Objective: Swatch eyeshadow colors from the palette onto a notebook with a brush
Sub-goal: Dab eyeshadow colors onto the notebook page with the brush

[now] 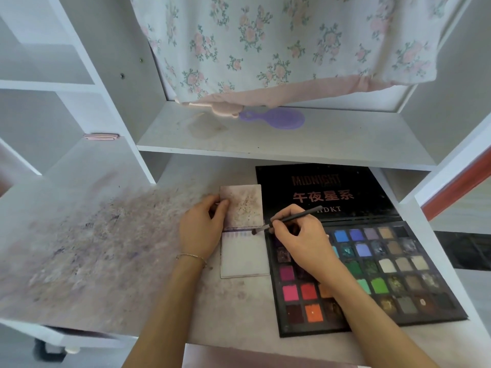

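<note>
A thin dark brush (292,218) is pinched between the curled thumb and fingers of the right hand (300,240), which is held above the upper left corner of the open eyeshadow palette (398,274). The brush is tilted, its handle pointing up and to the right over the palette's black lid, and its bristle tip is set down at the top right of the lower page of a small open notebook (244,256), where a row of faint purple and blue swatches is seen just under the fold.

The upper leaf of the notebook — speckled and stained with pigment — is pressed at its left edge by the left hand (203,229), whose fingers are bent over that edge with the thumb laid on the page. A thin bracelet (191,257) is worn at the left wrist.

The notebook is placed just beside the palette's left edge, both lying on a white desk (93,248) heavily smudged with purplish powder. Pans of pink, red, orange, green, blue and beige are shown in the palette; part of them is hidden by the right forearm.

On the shelf (265,139) above, a purple hand mirror (276,117) is laid flat, and a floral cloth (279,43) is hung behind it.
</note>
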Motion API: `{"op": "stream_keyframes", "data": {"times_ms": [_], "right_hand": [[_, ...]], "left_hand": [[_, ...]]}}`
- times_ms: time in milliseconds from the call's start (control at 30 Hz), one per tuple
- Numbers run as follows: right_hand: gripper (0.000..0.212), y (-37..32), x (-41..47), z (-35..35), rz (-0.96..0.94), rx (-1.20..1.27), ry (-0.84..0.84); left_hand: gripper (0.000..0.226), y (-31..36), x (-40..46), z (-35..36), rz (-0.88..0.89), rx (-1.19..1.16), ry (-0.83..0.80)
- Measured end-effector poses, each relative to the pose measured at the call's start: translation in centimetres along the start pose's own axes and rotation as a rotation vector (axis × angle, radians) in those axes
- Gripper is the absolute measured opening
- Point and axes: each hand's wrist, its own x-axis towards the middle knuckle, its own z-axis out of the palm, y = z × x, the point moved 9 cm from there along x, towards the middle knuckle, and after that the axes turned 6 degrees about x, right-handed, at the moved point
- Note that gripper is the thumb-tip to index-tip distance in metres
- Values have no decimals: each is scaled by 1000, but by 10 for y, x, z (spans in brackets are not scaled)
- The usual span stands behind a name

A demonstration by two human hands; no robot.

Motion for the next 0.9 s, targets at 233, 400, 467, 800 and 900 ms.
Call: {"op": "stream_keyframes", "data": {"times_ms": [233, 400, 467, 800, 900], "right_hand": [[13, 1, 0, 1, 3, -13, -5], [14, 1, 0, 0, 5, -7, -4], [15, 1, -1, 0, 5, -14, -7], [14, 3, 0, 1, 17, -19, -15], [12, 1, 1, 1, -1, -16, -3]], "left_hand": [[22, 1, 0, -1, 13, -6, 11], [21, 1, 0, 0, 9, -18, 5], [21, 0, 0, 1, 7, -24, -3], [21, -1, 1, 1, 13, -19, 14], [22, -1, 1, 1, 12, -24, 10]]}}
